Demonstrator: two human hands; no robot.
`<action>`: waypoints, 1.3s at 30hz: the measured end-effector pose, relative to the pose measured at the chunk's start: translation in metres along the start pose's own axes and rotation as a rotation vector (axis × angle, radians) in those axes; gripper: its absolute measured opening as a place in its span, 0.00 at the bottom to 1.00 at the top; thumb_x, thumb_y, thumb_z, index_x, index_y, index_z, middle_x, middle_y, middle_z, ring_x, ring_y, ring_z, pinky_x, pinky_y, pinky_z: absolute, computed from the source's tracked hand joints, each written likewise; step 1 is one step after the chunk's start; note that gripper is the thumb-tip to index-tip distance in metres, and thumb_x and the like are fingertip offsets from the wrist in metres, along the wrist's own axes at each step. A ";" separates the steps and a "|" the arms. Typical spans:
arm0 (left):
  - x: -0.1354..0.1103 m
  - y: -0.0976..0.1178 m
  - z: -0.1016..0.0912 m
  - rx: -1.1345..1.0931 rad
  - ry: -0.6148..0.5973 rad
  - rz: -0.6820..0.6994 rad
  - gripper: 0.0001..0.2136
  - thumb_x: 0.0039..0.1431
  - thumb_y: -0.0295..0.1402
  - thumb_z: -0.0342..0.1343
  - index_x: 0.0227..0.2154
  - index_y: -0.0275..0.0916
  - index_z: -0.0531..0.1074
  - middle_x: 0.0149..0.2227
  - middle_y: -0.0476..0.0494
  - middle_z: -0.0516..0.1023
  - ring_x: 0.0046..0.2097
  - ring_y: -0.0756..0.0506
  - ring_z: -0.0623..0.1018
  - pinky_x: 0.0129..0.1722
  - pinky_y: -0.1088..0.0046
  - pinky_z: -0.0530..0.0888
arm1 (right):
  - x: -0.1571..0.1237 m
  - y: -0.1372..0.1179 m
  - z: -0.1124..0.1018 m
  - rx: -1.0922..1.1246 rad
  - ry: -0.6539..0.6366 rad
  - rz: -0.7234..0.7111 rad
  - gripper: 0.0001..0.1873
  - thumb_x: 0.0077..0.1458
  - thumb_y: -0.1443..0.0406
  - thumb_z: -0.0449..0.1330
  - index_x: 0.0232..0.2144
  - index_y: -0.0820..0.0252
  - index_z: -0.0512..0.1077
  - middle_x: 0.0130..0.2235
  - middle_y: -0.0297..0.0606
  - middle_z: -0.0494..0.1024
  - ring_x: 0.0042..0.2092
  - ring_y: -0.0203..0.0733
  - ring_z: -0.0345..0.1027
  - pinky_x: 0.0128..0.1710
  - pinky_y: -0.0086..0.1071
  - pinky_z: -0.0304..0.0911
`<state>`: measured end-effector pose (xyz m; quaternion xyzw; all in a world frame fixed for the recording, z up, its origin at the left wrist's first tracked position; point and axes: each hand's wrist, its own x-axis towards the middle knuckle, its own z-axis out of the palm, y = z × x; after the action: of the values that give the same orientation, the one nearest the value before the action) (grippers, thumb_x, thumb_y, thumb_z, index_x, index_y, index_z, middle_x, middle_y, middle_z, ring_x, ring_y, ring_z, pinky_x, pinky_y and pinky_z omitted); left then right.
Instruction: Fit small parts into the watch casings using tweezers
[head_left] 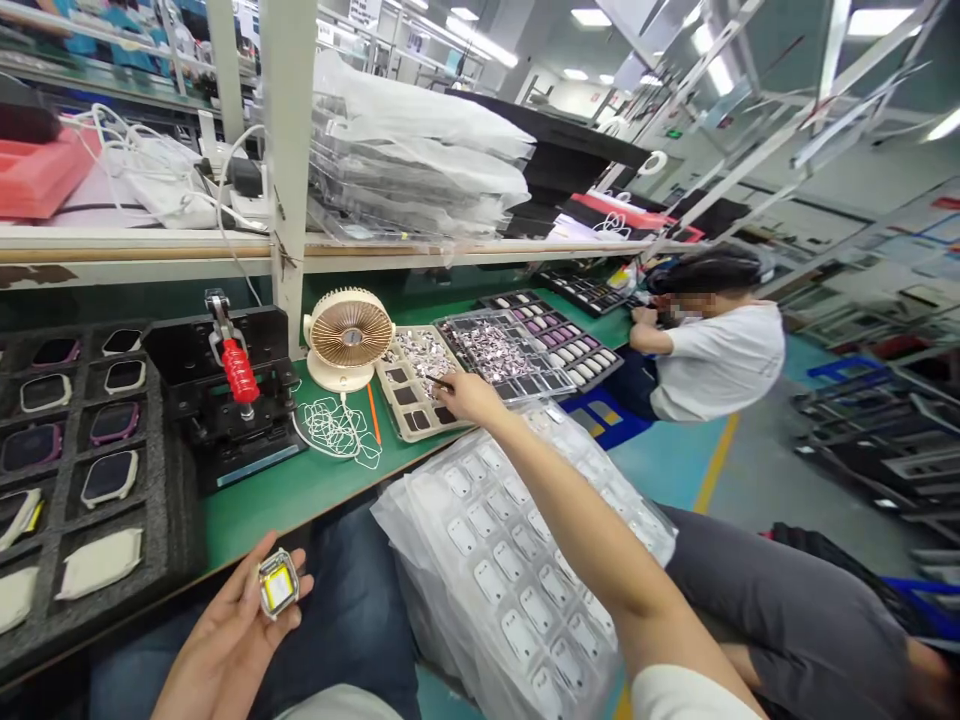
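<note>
My left hand (238,622), low on the left above my lap, holds a small square watch case (278,584) with its open side up; yellow and white show inside it. Far forward, my right hand (474,398) is closed around a thin dark tool (439,381) that looks like tweezers. Its tip points into a cream compartment tray (411,434) with small metallic parts (424,354) and dark square pieces. Whether the tip grips a part is too small to tell.
A black press with a red handle (240,372), a fan (349,335) and a coiled cable (337,428) stand left of the tray. A foam tray of watches (169,480) is far left. Bagged trays (517,540) lie under my right arm. A co-worker (712,340) sits at right.
</note>
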<state>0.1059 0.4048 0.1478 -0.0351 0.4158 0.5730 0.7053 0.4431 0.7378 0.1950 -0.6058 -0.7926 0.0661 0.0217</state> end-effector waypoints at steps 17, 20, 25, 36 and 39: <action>0.001 0.003 0.024 -0.050 -0.056 -0.025 0.14 0.58 0.30 0.70 0.47 0.37 0.84 0.55 0.31 0.83 0.56 0.28 0.82 0.49 0.62 0.85 | 0.016 0.018 0.005 -0.232 -0.128 -0.223 0.13 0.71 0.58 0.61 0.52 0.59 0.77 0.55 0.43 0.78 0.57 0.49 0.73 0.58 0.49 0.70; 0.000 0.005 0.029 -0.050 -0.045 -0.045 0.15 0.57 0.30 0.71 0.48 0.36 0.84 0.57 0.30 0.82 0.58 0.26 0.81 0.50 0.60 0.84 | 0.015 0.018 0.005 -0.246 -0.116 -0.214 0.13 0.71 0.58 0.62 0.51 0.60 0.77 0.55 0.43 0.78 0.56 0.49 0.73 0.58 0.49 0.70; 0.002 0.006 0.032 0.000 -0.036 -0.033 0.17 0.56 0.31 0.72 0.48 0.36 0.83 0.58 0.29 0.81 0.58 0.26 0.80 0.52 0.58 0.83 | 0.014 0.015 0.004 -0.271 -0.117 -0.185 0.15 0.71 0.56 0.62 0.52 0.59 0.76 0.55 0.43 0.78 0.55 0.49 0.74 0.56 0.49 0.71; 0.005 -0.001 0.030 0.042 -0.048 -0.071 0.18 0.54 0.30 0.73 0.48 0.33 0.83 0.55 0.26 0.82 0.53 0.28 0.84 0.48 0.59 0.84 | 0.024 0.011 0.001 -0.303 -0.178 -0.186 0.16 0.70 0.55 0.62 0.52 0.59 0.76 0.54 0.44 0.78 0.54 0.49 0.74 0.57 0.50 0.70; 0.006 -0.002 0.031 0.047 -0.038 -0.079 0.17 0.54 0.29 0.73 0.47 0.33 0.83 0.54 0.27 0.83 0.52 0.29 0.85 0.47 0.60 0.84 | 0.026 0.010 0.002 -0.291 -0.192 -0.196 0.17 0.70 0.54 0.62 0.52 0.59 0.76 0.55 0.44 0.78 0.55 0.50 0.73 0.58 0.50 0.70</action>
<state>0.1244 0.4252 0.1634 -0.0243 0.4140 0.5354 0.7358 0.4457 0.7653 0.1909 -0.5134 -0.8474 0.0057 -0.1355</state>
